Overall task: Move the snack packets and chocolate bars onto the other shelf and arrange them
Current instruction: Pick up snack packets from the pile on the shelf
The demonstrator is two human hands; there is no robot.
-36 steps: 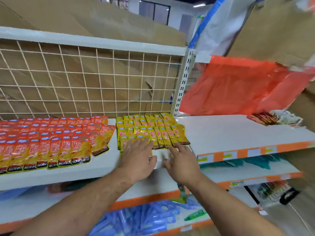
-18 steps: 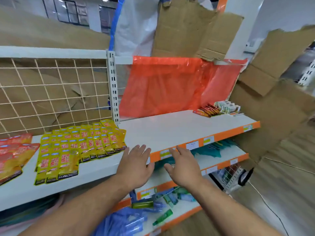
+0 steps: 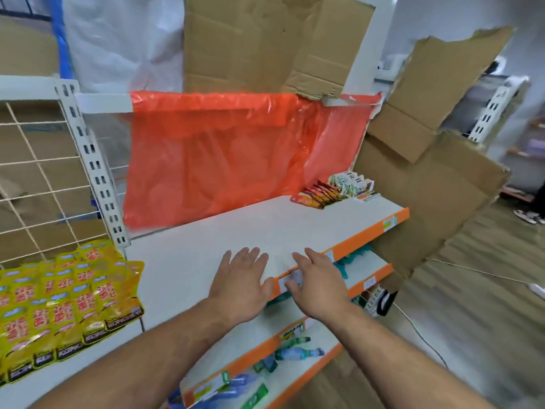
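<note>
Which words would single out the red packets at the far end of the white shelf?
Find the orange plastic sheet hanging behind the white shelf with the orange front edge. Follow that shelf to its far right back corner. The red packets lie fanned there, left of the white-and-green packets, and are the only dark red-orange ones.

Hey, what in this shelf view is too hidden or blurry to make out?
Yellow glossy snack packets: head view, the left edge cuts them off, so no count.
Small red and white packets, far right: head view, too small and blurred to read.
Green plastic bottles, low down: head view, labels blurred.
</note>
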